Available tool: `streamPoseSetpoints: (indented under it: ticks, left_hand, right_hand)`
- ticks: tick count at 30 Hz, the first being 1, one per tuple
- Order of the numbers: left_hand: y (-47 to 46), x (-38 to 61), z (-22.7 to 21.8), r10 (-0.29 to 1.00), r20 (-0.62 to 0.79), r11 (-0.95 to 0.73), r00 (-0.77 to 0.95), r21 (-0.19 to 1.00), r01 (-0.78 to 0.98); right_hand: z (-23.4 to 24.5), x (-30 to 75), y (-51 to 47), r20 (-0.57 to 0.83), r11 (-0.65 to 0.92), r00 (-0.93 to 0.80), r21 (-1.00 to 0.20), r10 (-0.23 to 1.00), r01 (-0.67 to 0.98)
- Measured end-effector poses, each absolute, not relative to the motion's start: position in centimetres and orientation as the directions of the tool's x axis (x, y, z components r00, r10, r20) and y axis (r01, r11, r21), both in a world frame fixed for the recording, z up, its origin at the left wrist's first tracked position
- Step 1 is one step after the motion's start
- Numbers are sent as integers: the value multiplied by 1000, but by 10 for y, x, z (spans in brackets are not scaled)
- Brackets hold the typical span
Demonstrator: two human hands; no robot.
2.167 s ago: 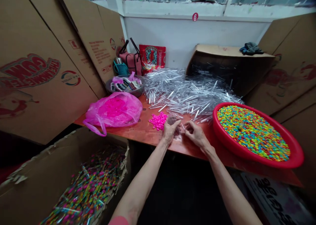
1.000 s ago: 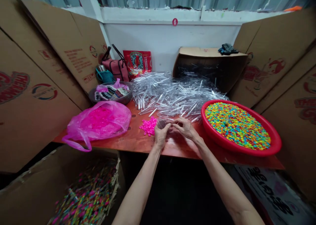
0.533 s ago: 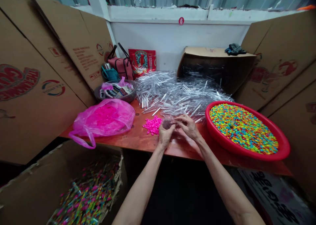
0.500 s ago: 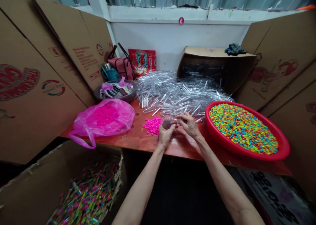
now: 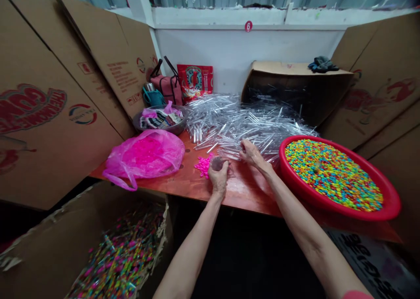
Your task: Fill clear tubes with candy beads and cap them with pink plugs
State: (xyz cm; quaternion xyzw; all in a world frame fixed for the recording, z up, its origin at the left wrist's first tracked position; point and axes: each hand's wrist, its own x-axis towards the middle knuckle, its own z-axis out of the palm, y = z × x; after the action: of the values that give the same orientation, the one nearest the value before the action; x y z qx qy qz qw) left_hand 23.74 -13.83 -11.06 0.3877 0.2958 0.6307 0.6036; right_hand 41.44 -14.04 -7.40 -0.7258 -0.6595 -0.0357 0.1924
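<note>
- Left hand (image 5: 218, 177): from my remote view, it was curled, with the fingers closed around a small clear item (image 5: 216, 163) just above the tabletop. The fingers hid part of the item, and I could not make out its exact shape.
- Right hand (image 5: 252, 154): it was half-curled, with the fingertips at the near edge of the clear plastic tubes (image 5: 243, 126). I could not tell whether it pinched a tube.
- Hidden or cut off: the box's contents were blurred, and the picture's edges cut off the cardboard sheets and the printed sign (image 5: 370, 264).
- Surface: a glossy orange-red table (image 5: 252, 191) held the tubes in one large heap, too many to count. Loose pink beads (image 5: 204, 165) lay just beside the left hand.
- Counted on the table: one red basin (image 5: 390, 202) of multicoloured beads (image 5: 333, 174), one pink plastic bag (image 5: 144, 156), and one grey bowl (image 5: 177, 126) holding folded fabric (image 5: 160, 121).
- Room: cardboard sheets (image 5: 49, 115) stood on both sides, in front of a white wall (image 5: 210, 49) bearing one red number 6 sticker (image 5: 248, 26). One open cardboard box (image 5: 42, 233) at lower left held many coloured sticks (image 5: 120, 255).
</note>
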Motion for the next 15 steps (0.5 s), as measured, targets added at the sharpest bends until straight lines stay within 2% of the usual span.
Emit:
streamPoseSetpoints:
  ticks: [2, 5, 9, 12, 15]
  left_hand:
    - [-138, 238, -112, 988, 152, -111, 40, 855, -507]
    - [-139, 239, -112, 981, 173, -105, 92, 861, -498]
    - [-142, 239, -108, 977, 194, -121, 93, 854, -507]
    - [-146, 237, -103, 971, 220, -148, 90, 856, -496]
    - [-151, 237, -97, 956, 243, -136, 163, 863, -487]
  right_hand:
    - [-79, 407, -146, 214, -87, 141, -244, 967, 966]
    - [-83, 395, -153, 97, -159, 176, -168, 980, 973]
    - [-67, 390, -166, 109, -241, 260, -155, 960, 958]
    - [-46, 394, -188, 144, -254, 292, -236, 946, 938]
    - [-31, 394, -209, 210, -60, 166, -434, 963, 899]
